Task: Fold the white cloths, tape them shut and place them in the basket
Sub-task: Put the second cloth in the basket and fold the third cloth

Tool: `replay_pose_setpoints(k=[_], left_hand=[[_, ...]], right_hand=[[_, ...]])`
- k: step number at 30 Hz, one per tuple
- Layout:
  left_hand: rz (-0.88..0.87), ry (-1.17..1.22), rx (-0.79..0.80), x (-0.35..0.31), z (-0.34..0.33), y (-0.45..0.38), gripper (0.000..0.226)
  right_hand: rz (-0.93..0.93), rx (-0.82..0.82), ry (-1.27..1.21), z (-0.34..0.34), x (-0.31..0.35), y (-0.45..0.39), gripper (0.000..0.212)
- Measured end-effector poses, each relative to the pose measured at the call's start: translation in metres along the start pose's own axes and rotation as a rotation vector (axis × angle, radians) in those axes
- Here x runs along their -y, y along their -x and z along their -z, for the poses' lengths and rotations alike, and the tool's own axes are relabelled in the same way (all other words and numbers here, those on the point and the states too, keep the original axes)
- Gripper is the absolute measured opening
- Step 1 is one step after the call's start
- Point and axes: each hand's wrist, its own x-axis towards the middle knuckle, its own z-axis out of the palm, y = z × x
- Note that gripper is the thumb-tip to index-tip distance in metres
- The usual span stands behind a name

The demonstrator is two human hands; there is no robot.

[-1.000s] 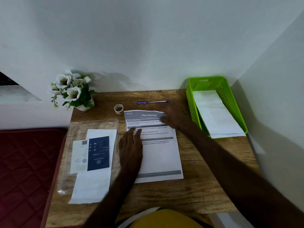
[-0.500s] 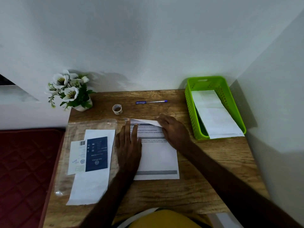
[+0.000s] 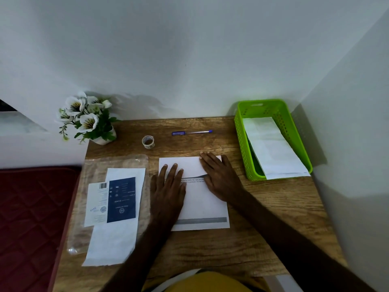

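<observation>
From my remote seat I see the wooden table filling the view, with the green basket at its far right corner, one folded white sheet already lying in it and overhanging the near rim; on the left lies a clear plastic sleeve under a white sheet with a dark blue leaflet on top; in the middle is the white printed sheet being worked, which the task calls a cloth though it looks like paper to me; half a second ago its far edge was only lifted, and now that edge lies folded down towards me as a flat white flap; my left hand lies flat with fingers straight on the sheet's left side, gripping nothing; my right hand presses flat along the flap, fingers extended, also holding nothing; so I judge the first fold made and being creased, further folds and taping remaining; the small tape roll stands untouched beyond, near the blue pen and the flower pot.
</observation>
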Motion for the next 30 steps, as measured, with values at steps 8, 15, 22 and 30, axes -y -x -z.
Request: replay_pose_setpoints(k=[8,15,22,30], left_hand=[[0.082,0.05,0.129,-0.007,0.009,-0.001,0.058],[0.067,0.039,0.116,-0.01,0.01,0.0,0.062],[0.099,0.061,0.143,-0.009,0.012,-0.002,0.06],[0.136,0.098,0.17,-0.008,0.009,-0.001,0.055]], right_hand=[[0.005,-0.017,0.01,-0.003,0.016,-0.009,0.064],[0.147,0.028,-0.001,-0.015,0.05,-0.028,0.061],[0.075,-0.007,-0.041,-0.02,0.042,-0.022,0.059],[-0.167,-0.068,-0.061,-0.02,-0.005,0.013,0.063]])
